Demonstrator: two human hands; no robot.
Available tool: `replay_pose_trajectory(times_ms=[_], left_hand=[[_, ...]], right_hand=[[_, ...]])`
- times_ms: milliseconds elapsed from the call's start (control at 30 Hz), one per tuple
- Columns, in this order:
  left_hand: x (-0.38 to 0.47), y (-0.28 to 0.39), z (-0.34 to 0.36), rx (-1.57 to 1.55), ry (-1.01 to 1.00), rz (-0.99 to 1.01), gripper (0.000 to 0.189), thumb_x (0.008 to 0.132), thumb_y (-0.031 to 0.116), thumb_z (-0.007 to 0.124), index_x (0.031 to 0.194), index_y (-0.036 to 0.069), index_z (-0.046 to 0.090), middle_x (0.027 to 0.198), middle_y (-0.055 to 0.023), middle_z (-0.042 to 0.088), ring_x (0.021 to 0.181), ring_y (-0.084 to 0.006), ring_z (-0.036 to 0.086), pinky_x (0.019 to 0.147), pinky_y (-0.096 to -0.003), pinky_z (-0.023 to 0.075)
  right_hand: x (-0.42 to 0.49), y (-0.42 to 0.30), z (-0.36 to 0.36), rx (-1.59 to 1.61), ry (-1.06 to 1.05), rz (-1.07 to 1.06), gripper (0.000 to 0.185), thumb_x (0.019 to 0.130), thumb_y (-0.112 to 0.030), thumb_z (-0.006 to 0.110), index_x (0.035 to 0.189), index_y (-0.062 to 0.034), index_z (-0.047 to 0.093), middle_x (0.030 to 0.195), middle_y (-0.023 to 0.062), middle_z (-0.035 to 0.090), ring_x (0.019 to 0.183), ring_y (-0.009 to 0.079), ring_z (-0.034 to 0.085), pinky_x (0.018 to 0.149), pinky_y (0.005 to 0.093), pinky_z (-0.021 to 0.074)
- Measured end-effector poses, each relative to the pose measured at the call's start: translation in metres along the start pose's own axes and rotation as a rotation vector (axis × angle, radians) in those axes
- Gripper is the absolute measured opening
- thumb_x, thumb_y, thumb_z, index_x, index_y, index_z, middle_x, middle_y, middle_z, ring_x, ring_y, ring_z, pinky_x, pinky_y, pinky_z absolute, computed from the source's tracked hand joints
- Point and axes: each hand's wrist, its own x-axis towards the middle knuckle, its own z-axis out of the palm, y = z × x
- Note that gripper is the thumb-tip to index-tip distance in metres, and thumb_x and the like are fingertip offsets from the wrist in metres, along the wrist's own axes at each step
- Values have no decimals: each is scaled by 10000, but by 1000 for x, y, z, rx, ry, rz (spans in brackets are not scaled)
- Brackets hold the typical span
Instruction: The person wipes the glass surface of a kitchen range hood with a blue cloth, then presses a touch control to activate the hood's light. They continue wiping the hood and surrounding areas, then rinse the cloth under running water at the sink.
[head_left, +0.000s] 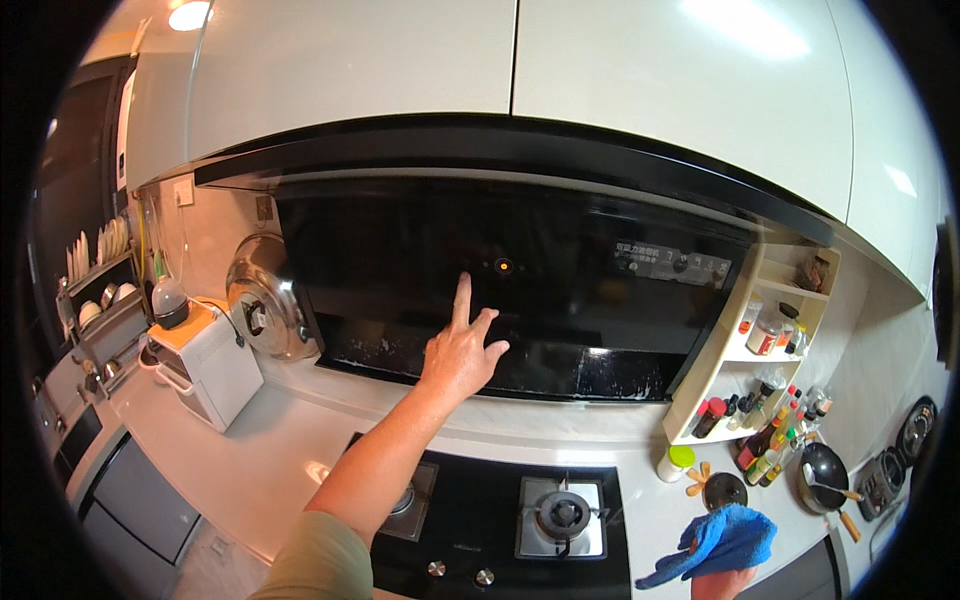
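My left hand (459, 355) reaches up to the black glass panel of a range hood (390, 255). Its index finger is stretched out, the thumb and another finger stand apart, and it holds nothing. The fingertip lies just left of and below a lit orange power symbol (504, 266); whether it touches the glass I cannot tell. White spots and streaks mark the panel's lower strip. At the lower right, my right hand (721, 586) holds a blue cloth (733, 534), which covers most of its fingers.
Below the hood is a gas cooktop (480, 517). A spice shelf (724, 375), bottles (763, 465) and a wok (819, 472) stand on the right. Leftward are a large metal lid (262, 300), a white appliance (214, 367) and a dish rack (105, 270). Cabinets (360, 60) hang overhead.
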Motion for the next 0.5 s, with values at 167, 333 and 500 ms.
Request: replay_pose_trajectory(times_ms=[167,333,500], left_hand=[[20,-6,-3,115,-96,-12,482,893,300,802,1309,92,674,1730,-238,100,1029,-415,738,842,-478,619],[22,-13,7,132,-86,-2,450,894,316,800,1285,118,699,1731,-212,144,1030,-425,736,841,-476,610],[-2,-19,20,-122,49,31,459,905,329,796,1311,137,701,1568,-214,464,886,-318,748,785,-406,606]], right_hand=[[-4,-3,-6,-140,-85,-118,526,1015,-447,463,962,64,573,819,176,595,700,304,609,634,389,531],[-11,2,-11,-59,5,-143,493,1011,-436,489,955,48,567,822,181,582,723,316,592,662,417,522],[-15,-3,-14,-88,-47,-208,546,1011,-500,505,919,37,552,790,164,548,708,307,557,665,422,504]])
